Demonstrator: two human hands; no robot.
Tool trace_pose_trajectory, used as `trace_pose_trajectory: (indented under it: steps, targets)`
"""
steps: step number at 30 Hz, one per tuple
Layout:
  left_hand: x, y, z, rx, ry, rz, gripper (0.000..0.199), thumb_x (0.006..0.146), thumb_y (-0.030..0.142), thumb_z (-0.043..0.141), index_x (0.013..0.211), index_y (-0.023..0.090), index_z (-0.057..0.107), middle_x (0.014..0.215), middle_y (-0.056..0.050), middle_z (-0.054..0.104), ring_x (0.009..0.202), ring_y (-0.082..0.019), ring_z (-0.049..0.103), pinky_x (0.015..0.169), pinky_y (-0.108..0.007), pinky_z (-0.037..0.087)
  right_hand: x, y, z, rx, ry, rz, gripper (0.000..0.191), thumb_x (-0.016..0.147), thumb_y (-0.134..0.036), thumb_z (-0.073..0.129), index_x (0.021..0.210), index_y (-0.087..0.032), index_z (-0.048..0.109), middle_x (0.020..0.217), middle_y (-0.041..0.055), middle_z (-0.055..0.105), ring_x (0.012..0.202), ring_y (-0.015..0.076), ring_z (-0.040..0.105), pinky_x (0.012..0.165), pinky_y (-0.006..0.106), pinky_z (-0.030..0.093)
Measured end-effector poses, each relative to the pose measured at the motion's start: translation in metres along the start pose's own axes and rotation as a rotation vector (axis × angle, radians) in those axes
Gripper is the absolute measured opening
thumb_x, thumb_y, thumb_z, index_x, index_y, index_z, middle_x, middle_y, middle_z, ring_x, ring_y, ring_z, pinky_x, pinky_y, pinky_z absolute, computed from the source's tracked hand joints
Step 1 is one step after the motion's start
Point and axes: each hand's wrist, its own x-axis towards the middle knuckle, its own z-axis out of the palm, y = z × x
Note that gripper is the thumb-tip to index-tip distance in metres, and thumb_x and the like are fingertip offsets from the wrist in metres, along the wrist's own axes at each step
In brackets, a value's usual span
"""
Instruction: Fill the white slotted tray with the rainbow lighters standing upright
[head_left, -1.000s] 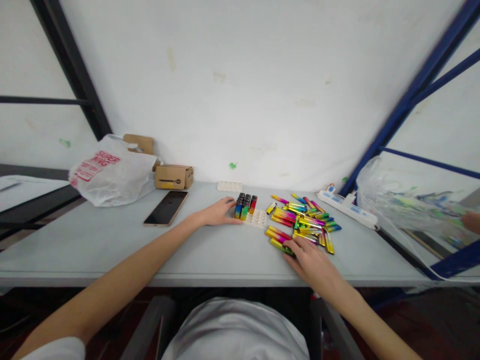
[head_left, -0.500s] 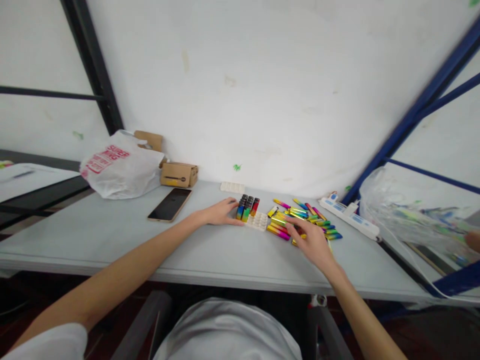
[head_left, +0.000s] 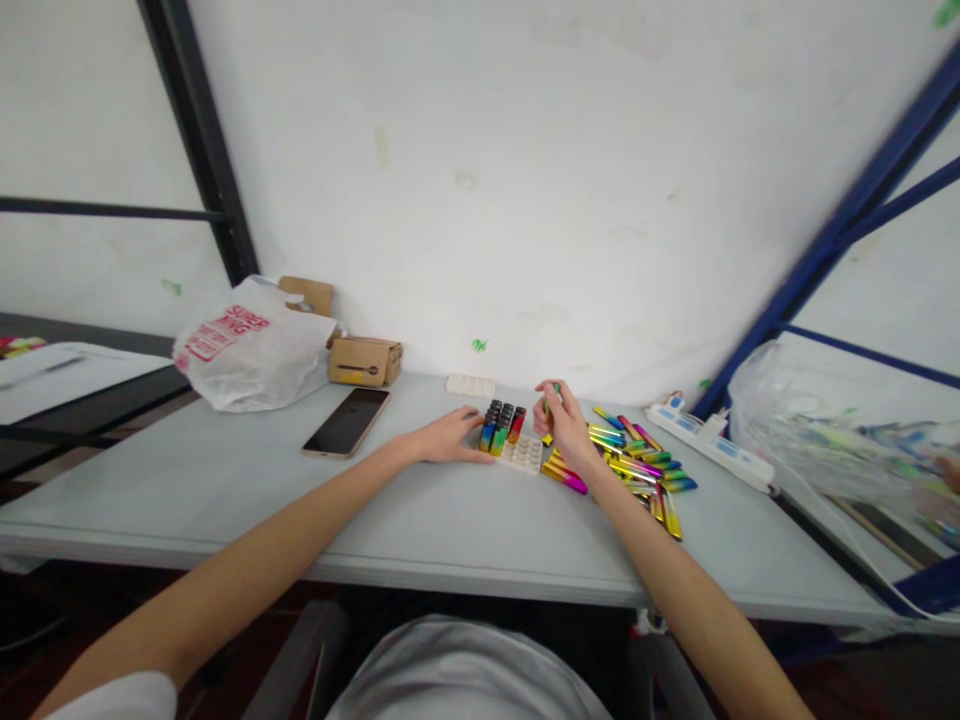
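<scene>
The left grip (head_left: 450,437) rests low, parted — the right grip (head_left: 565,420) hangs higher, curled inward.

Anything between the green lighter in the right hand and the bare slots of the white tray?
Nothing visible stands between the green lighter in the right hand and the bare slots of the white tray. The standing lighters and left hand are left of that gap.
</scene>
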Motion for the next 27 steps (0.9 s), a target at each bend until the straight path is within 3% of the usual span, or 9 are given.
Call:
trace_pose_trajectory:
  steps: [3,7,13,17,21,24,27]
  targets:
    - [0.000,0.002,-0.001,0.003,-0.004,-0.002,0.077,0.086,0.077,0.073,0.136,0.019,0.065,0.146,-0.015,0.063,0.133,-0.036,0.058,0.119,-0.043,0.044,-0.007,0.008,0.005,-0.079,0.005,0.047,0.056,0.085,-0.082,0.064,0.089,-0.027,0.054,0.057,-0.0107,0.032,0.046,0.0105,0.025,0.044,0.024,0.022]
    - [0.000,0.002,-0.001,0.001,-0.002,-0.002,0.078,0.085,0.076,0.074,0.139,0.020,0.065,0.148,-0.015,0.062,0.137,-0.037,0.056,0.122,-0.046,0.042,-0.011,0.019,0.007,-0.307,0.107,-0.019,0.061,0.090,-0.080,0.055,0.065,-0.026,0.044,0.055,-0.0059,0.037,0.050,0.0122,0.032,0.048,0.028,0.026]
    - [-0.001,0.000,0.000,-0.010,-0.012,-0.036,0.081,0.084,0.076,0.075,0.139,0.018,0.065,0.152,-0.018,0.059,0.139,-0.038,0.056,0.124,-0.048,0.041,-0.012,0.027,0.005,-0.537,0.227,-0.061,0.045,0.086,-0.059,0.048,0.055,-0.027,0.039,0.053,-0.0041,0.036,0.054,0.0147,0.036,0.054,0.030,0.026]
    - [-0.001,-0.002,0.000,-0.004,-0.028,-0.048,0.084,0.084,0.077,0.074,0.140,0.016,0.064,0.154,-0.019,0.056,0.141,-0.039,0.054,0.124,-0.048,0.041,-0.011,0.024,0.004,-0.623,0.247,-0.096,0.038,0.085,-0.051,0.046,0.057,-0.026,0.040,0.054,-0.0036,0.041,0.056,0.0156,0.041,0.057,0.031,0.027]
    - [-0.001,-0.004,0.001,0.010,-0.031,-0.048,0.084,0.085,0.078,0.073,0.143,0.018,0.062,0.156,-0.018,0.055,0.143,-0.038,0.052,0.126,-0.047,0.038,-0.013,0.017,0.002,-0.650,0.221,-0.144,0.042,0.093,-0.056,0.045,0.064,-0.026,0.042,0.058,-0.0039,0.045,0.059,0.0164,0.045,0.061,0.031,0.031]
    - [-0.002,-0.005,0.001,0.005,-0.029,-0.049,0.086,0.085,0.080,0.071,0.144,0.019,0.061,0.156,-0.017,0.055,0.144,-0.037,0.052,0.126,-0.046,0.038,-0.014,0.010,-0.001,-0.660,0.162,-0.148,0.041,0.100,-0.060,0.045,0.081,-0.025,0.051,0.064,-0.0042,0.051,0.063,0.0178,0.050,0.064,0.030,0.036]
    - [-0.002,-0.005,0.001,-0.004,-0.030,-0.052,0.088,0.084,0.080,0.072,0.145,0.018,0.060,0.157,-0.017,0.054,0.144,-0.038,0.052,0.127,-0.046,0.037,-0.015,0.006,-0.006,-0.745,0.082,-0.204,0.034,0.107,-0.053,0.041,0.097,-0.024,0.056,0.077,-0.0001,0.061,0.073,0.0206,0.058,0.072,0.032,0.043]
